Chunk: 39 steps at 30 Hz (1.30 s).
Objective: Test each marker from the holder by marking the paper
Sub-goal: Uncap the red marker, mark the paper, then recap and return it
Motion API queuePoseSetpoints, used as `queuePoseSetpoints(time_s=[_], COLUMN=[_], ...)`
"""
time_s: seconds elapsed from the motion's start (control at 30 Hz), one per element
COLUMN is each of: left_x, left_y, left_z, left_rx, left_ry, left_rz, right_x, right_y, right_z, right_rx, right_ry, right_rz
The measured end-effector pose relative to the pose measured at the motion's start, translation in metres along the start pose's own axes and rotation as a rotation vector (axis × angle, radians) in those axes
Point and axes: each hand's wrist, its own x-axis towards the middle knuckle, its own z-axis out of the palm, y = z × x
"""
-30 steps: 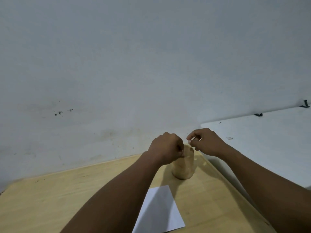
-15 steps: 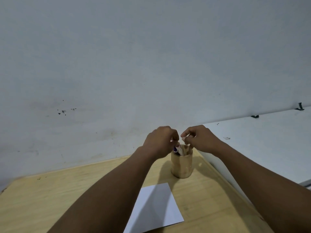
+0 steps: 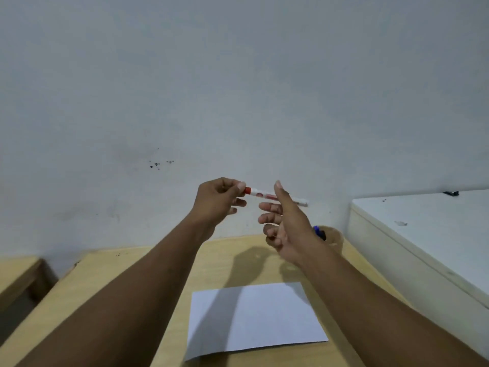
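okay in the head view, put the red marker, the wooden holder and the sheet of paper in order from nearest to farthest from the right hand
1. Red marker: crossing behind the right hand at its fingers.
2. Wooden holder: just beyond the wrist, to the right.
3. Paper: flat on the desk, below.

Two bare forearms enter from the bottom edge, with no sleeves, watch, bracelet or rings showing anywhere along them. The left hand (image 3: 217, 200) has short, pale, trimmed nails, one plain on the thumb tip. The right hand (image 3: 287, 223) shows a similar short nail at its raised thumb. Both wrists are uncovered, and no gloves are worn.
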Motion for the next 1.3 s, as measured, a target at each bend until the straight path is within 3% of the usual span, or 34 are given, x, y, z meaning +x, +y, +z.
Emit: queuePoseSetpoints(time_s=[0.13, 0.37, 0.53, 0.67, 0.8, 1.03, 1.3], left_x=[-0.016, -0.021, -0.033, -0.041, -0.045, -0.063, -0.075], left_y=[-0.035, -0.082, -0.130, -0.153, -0.160, -0.168, -0.180], left_z=[-0.025, -0.075, -0.123, -0.122, -0.118, -0.132, -0.132], left_rx=[0.022, 0.044, 0.735, 0.965, 0.988, 0.793, 0.834], left_ry=[-0.040, 0.135, -0.006, -0.143, -0.172, -0.083, 0.007], left_rz=[-0.087, -0.116, -0.123, -0.128, -0.131, -0.124, -0.039], right_x=[0.019, 0.047, 0.057, 0.048, 0.036, 0.022, 0.021], right_y=[0.026, 0.051, 0.064, 0.104, 0.142, 0.176, 0.182], right_z=[0.029, 0.040, 0.023, 0.032, 0.046, 0.055, 0.051], right_rx=[0.227, 0.130, -0.165, -0.355, -0.400, -0.499, -0.608], right_ry=[-0.035, -0.084, -0.161, -0.198, -0.184, -0.149, -0.176], right_rz=[0.039, 0.013, 0.032, -0.033, -0.095, -0.157, -0.220])
